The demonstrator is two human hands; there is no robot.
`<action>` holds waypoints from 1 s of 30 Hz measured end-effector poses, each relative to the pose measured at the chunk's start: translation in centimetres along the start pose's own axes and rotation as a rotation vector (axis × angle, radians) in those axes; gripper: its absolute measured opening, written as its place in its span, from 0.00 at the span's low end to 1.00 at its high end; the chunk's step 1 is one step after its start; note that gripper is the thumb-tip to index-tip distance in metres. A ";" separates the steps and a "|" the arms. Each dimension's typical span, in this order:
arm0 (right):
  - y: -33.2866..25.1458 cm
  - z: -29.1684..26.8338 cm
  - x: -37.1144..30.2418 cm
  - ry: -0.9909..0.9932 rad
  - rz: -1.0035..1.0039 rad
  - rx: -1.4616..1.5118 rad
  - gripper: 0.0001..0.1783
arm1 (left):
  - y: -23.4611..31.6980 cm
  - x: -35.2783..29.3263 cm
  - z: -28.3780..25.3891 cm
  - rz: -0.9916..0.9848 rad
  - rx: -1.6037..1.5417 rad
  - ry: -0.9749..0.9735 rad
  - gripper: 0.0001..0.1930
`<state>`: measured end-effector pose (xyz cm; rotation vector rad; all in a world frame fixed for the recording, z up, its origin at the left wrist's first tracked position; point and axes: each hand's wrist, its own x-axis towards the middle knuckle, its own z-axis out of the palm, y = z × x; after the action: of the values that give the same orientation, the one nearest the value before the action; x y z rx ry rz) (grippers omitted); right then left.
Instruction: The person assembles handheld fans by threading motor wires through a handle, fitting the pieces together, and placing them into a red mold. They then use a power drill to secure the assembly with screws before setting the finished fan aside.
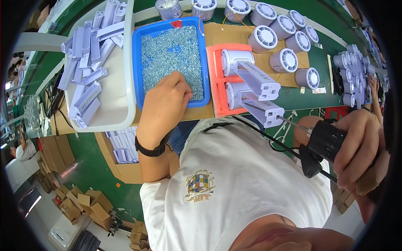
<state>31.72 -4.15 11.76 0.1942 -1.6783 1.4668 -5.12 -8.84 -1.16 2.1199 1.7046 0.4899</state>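
Observation:
My left hand (169,92) reaches into a blue tray (205,62) filled with small silver screws (169,54). Its fingers are pinched together at the screws; what is between them, if anything, is hidden. In my right hand (360,146) is a black electric screwdriver (324,140), its bit pointing left to the end of a lavender fan handle (268,116). Whether the bit touches is hard to tell. That handle joins a round fan body (236,94) lying in an orange-pink foam holder (219,102). A second fan with a handle (261,81) lies beside it, farther away.
A white bin (130,83) on the left holds several loose lavender handles (86,46). Round fan bodies (284,60) stand on cardboard at the back right, some with wires showing. Below the table edge, a carton (130,171) holds more lavender parts.

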 end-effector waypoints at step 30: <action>4.6 -0.4 2.6 0.200 -0.319 0.199 0.17 | 5.2 0.3 5.6 -0.130 -1.402 0.257 0.11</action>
<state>27.44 -1.40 10.14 0.3922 -1.2754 1.3602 2.09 -10.01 -3.41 0.9210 0.9698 1.4068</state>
